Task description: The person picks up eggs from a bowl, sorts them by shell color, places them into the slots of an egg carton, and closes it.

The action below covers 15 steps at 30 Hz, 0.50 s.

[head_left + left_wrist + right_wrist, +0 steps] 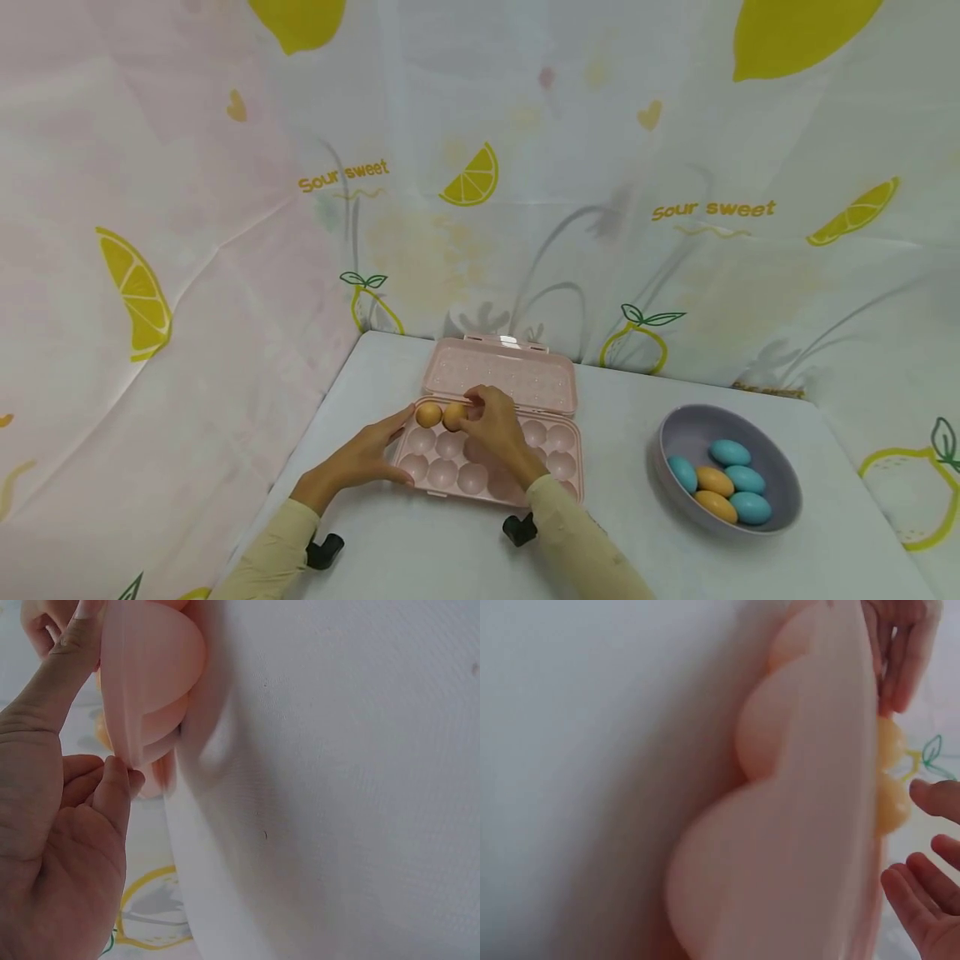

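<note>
A pink plastic egg box (472, 479) lies on the table with its lid (501, 371) folded back. Two orange eggs sit side by side in its back row, the first egg (428, 415) in the left corner and the second egg (454, 417) beside it. My left hand (367, 454) grips the box's left end, thumb at the front corner and fingertips (112, 780) at the back corner. Over the box, my right hand (495, 425) has its thumb and fingers spread around the second egg; in the right wrist view they stand apart from each other, close by the egg.
To the right stands a grey-purple bowl (787, 492) with several blue eggs (729, 452) and two orange eggs (715, 481). The white table (615, 533) meets a lemon-printed cloth (510, 275) behind and at the sides. A black wrist mount (325, 552) sits under each forearm.
</note>
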### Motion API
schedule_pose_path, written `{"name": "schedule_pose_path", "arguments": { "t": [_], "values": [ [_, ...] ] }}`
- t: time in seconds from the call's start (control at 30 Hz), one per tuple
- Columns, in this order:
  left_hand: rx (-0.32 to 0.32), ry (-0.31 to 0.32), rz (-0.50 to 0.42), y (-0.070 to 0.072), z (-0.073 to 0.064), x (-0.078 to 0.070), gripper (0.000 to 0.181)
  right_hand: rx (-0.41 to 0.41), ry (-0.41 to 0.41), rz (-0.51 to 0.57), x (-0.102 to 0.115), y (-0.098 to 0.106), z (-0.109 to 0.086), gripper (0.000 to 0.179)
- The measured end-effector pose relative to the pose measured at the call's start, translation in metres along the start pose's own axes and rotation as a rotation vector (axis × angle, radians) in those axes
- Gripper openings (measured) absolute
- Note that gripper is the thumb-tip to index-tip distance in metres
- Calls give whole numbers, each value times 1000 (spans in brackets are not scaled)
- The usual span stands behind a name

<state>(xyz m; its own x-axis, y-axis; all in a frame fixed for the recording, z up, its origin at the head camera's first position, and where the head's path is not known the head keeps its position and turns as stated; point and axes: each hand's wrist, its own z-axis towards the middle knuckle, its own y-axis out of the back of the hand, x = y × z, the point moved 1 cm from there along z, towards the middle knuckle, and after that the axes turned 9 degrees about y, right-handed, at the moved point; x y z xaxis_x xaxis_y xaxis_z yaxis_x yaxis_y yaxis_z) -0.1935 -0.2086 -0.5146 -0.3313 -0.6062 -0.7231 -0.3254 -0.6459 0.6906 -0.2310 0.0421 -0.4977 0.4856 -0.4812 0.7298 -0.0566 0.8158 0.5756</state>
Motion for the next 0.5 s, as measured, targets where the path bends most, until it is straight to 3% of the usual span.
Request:
{"name": "schedule_pose_path", "arguments": {
  "t": [0.23,0.5],
  "values": [
    [9,6,-16,0,0,-2,122,-72,115,-60,4,32,6,36],
    [19,36,3,1,-1,-2,122,-92,116,-138,2,78,1,36]
  ]
}}
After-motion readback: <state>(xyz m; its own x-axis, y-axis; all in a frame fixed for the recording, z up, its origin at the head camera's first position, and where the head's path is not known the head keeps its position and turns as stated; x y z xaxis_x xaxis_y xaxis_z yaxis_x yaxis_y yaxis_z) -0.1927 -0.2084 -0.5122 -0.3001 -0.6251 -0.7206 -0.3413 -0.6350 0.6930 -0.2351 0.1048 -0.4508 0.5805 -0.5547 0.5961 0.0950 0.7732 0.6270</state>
